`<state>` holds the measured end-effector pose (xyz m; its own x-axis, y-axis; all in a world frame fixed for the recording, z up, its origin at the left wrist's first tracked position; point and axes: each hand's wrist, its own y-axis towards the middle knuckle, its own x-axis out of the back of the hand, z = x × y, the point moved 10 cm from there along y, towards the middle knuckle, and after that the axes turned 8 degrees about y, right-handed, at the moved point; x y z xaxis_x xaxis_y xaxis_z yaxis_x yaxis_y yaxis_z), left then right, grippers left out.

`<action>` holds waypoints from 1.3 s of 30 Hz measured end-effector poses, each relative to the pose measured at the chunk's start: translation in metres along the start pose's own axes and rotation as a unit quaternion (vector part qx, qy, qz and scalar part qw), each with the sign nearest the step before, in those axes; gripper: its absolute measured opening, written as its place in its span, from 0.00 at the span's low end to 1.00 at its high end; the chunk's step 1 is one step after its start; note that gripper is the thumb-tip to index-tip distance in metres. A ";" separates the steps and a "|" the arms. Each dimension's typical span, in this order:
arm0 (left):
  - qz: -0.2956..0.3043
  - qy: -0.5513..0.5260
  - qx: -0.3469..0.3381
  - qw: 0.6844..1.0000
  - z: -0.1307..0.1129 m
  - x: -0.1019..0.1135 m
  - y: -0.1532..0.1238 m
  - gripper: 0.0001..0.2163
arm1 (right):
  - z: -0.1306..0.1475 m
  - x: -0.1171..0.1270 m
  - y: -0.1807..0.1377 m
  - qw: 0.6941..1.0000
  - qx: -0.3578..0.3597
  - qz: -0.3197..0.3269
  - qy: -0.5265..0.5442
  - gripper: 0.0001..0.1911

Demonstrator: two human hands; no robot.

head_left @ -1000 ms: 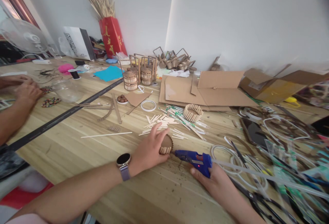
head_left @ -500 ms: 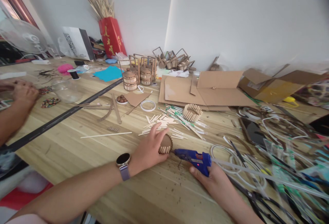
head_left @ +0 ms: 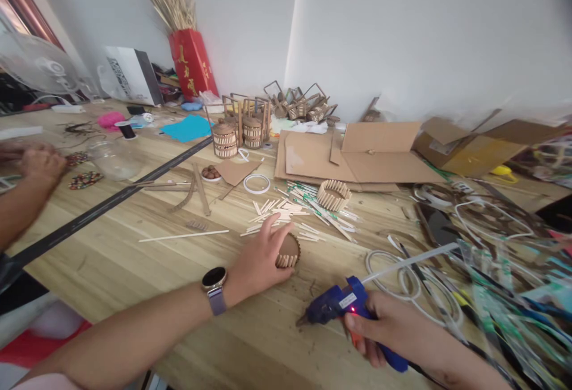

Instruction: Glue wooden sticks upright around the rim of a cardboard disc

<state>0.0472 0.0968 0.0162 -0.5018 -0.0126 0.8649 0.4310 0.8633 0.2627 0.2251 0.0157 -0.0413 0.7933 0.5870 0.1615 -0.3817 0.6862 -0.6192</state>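
My left hand (head_left: 261,254), with a watch on its wrist, grips the near left rim of a small round brown base (head_left: 288,245), thumb at the front. Short wooden sticks stand along the base's near edge; part of it is hidden by my fingers. In my right hand (head_left: 388,324) is a blue glue gun (head_left: 333,305) with a lit red light and a long clear glue stick out of its back. Its nozzle points down to the left, apart from the base. Beyond my left fingers lie loose short sticks (head_left: 279,208). A ring of upright sticks (head_left: 334,195) stands behind them.
Cardboard sheets (head_left: 313,157) lie at the back, beside finished little baskets (head_left: 224,139). Cords, scissors and a phone (head_left: 435,223) crowd the right side. On the left are a glass jar (head_left: 111,160), a black strip (head_left: 111,202) and another person's hands (head_left: 42,160).
My right hand has drawn the glue gun away from the base, down and toward me, and its rear has swung upward. My left hand stays on the base.
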 end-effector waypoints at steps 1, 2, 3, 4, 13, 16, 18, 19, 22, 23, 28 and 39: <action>0.003 0.002 0.002 1.000 0.000 0.000 0.000 0.40 | 0.000 0.002 0.000 0.999 -0.007 -0.012 -0.038 0.33; 0.006 0.003 0.004 1.000 0.000 0.000 0.000 0.40 | 0.002 0.005 -0.001 0.996 -0.012 -0.026 -0.082 0.33; 0.007 0.003 0.004 1.000 0.000 0.000 0.000 0.40 | 0.005 0.009 -0.002 0.990 -0.013 -0.046 -0.132 0.32; 0.007 0.001 0.003 1.000 -0.001 0.000 0.000 0.40 | 0.011 0.014 -0.003 0.979 -0.011 -0.074 -0.189 0.31; 0.013 0.000 0.008 1.000 0.000 0.000 0.001 0.39 | 0.079 0.042 -0.002 0.855 0.020 -0.242 -0.459 0.16; 0.012 0.002 0.005 1.000 0.000 0.001 0.001 0.39 | 0.105 0.033 0.018 0.847 0.134 -0.228 -0.461 0.13; 0.013 0.006 0.004 1.000 0.000 0.000 0.001 0.39 | 0.116 0.026 0.033 0.837 0.191 -0.211 -0.467 0.17; 0.013 0.008 0.003 1.000 -0.001 0.000 0.001 0.39 | 0.119 0.024 0.040 0.833 0.204 -0.205 -0.473 0.19; 0.010 0.007 -0.005 1.000 -0.002 0.001 0.001 0.39 | 0.118 0.022 0.057 0.826 0.198 -0.203 -0.488 0.17; 0.008 0.006 -0.008 1.000 -0.002 0.001 0.001 0.39 | 0.117 0.022 0.060 0.825 0.190 -0.206 -0.491 0.15; 0.015 0.005 -0.005 1.000 -0.001 0.000 0.000 0.40 | 0.112 0.027 0.056 0.831 0.155 -0.215 -0.490 0.12; 0.009 -0.017 -0.003 1.000 0.001 0.000 0.000 0.39 | 0.108 0.029 0.048 0.862 0.132 -0.194 -0.450 0.10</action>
<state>0.0471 0.0975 0.0160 -0.5200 0.0197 0.8540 0.4443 0.8601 0.2507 0.1784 0.1117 0.0171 0.2425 0.3056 0.9208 -0.3601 0.9097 -0.2071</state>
